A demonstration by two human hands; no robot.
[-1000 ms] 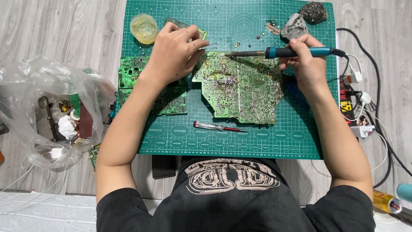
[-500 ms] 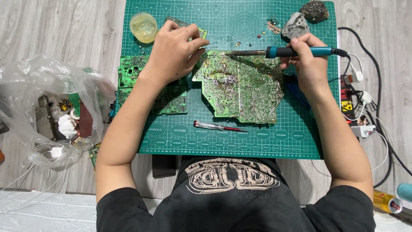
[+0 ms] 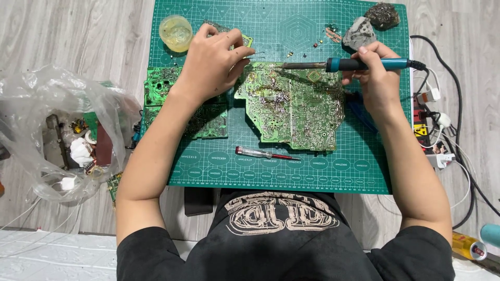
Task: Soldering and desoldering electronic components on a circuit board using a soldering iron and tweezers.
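Soldering iron (image 3: 354,64) unmoved on circuit board (image 3: 294,106)

Head camera, straight down; close overhead

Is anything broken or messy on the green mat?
Yes. The big circuit board has ragged, stepped edges, as if pieces were broken off. Tiny loose parts lie scattered on the mat near the right hand holding the soldering iron.

left hand (image 3: 213,65): fingers curled, palm down | right hand (image 3: 376,78): fingers gripping
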